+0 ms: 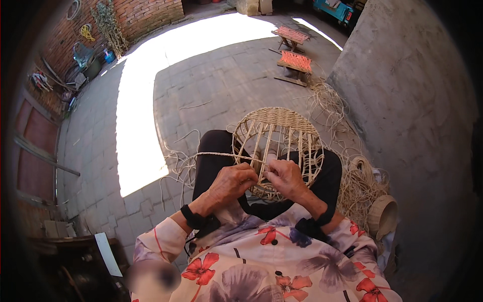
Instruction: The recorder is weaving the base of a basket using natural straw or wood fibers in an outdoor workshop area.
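A round, partly woven straw-rope piece (279, 117) rests on my lap between my knees. Its far side is closely woven, while parallel cords with gaps between them span the middle. My left hand (234, 181) is closed, its fingertips pinched at the cords near the middle; what exactly they grip is hidden. Just to its right, my right hand (288, 178) is closed, thumb and finger pinching a twisted straw rope (221, 154). That rope runs leftward past my left hand and over my left knee, where loose strands hang toward the floor.
Heaped straw cord (359, 183) lies by my right leg, beside a small woven basket (382, 216) on its side. Two low stools with orange woven seats (296, 61) stand ahead near a grey wall (407, 90). A brick wall (151, 17) and a reddish door (37, 146) are at left.
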The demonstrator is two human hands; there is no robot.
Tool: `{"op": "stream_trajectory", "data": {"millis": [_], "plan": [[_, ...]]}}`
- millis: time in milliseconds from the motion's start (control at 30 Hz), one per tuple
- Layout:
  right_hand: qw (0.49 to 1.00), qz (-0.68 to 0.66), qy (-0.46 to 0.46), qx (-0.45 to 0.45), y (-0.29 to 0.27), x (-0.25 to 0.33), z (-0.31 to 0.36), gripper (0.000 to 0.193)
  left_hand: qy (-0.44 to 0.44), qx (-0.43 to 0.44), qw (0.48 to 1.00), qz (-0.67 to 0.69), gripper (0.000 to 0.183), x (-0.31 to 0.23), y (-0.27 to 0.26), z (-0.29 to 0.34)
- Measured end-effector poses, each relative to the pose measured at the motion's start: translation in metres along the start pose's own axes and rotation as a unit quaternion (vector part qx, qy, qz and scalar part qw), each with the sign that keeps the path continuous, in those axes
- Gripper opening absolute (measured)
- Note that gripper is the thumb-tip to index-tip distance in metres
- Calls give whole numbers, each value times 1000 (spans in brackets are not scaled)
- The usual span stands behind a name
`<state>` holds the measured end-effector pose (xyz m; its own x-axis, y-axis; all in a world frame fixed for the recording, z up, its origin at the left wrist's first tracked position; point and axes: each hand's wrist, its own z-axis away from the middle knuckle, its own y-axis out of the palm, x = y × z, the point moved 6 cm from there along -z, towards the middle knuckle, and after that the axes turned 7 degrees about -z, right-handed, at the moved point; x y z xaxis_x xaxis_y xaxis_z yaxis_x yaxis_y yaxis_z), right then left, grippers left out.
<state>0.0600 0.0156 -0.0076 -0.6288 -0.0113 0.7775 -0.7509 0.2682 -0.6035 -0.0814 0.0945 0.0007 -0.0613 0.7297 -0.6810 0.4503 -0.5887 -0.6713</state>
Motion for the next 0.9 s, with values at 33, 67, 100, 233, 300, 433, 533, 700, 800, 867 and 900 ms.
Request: {"op": "stream_trajectory", "data": {"millis": [33, 67, 100, 233, 300, 433, 533, 700, 800, 867, 900], "plan": [[999, -31, 20, 3, -1, -2, -1, 19, 1, 2, 1000, -1, 6, 0, -1, -1], [999, -32, 21, 1, -3, -3, -2, 19, -5, 12, 1000, -10, 5, 1, 0, -1], [996, -79, 47, 8, -5, -7, -5, 21, -10, 21, 1000, -19, 5, 2, 0, -1], [961, -259, 95, 9, -9, -29, -17, 18, -25, 34, 998, -36, 6, 2, 3, -1], [939, -304, 157, 33, -14, -32, -20, 18, -42, 32, 998, -38, 10, 3, 3, -1], [869, -419, 254, 72, -10, -29, -28, 17, -37, 38, 996, -72, 15, 0, 5, -3], [839, -453, 294, 68, 8, -34, -41, 15, -8, 21, 994, -105, 18, -6, 4, -3], [834, -447, 316, 68, 17, -48, -48, 15, 8, 16, 992, -128, 18, -6, 6, -4], [839, -441, 313, 60, 18, -51, -47, 16, 4, -2, 994, -108, 14, -6, 5, -2], [840, -449, 300, 50, 19, -50, -48, 16, 17, -21, 994, -104, 13, -7, 4, -1], [840, -449, 301, 49, 18, -50, -47, 16, 31, -40, 994, -100, 13, -8, 2, -1]]}}
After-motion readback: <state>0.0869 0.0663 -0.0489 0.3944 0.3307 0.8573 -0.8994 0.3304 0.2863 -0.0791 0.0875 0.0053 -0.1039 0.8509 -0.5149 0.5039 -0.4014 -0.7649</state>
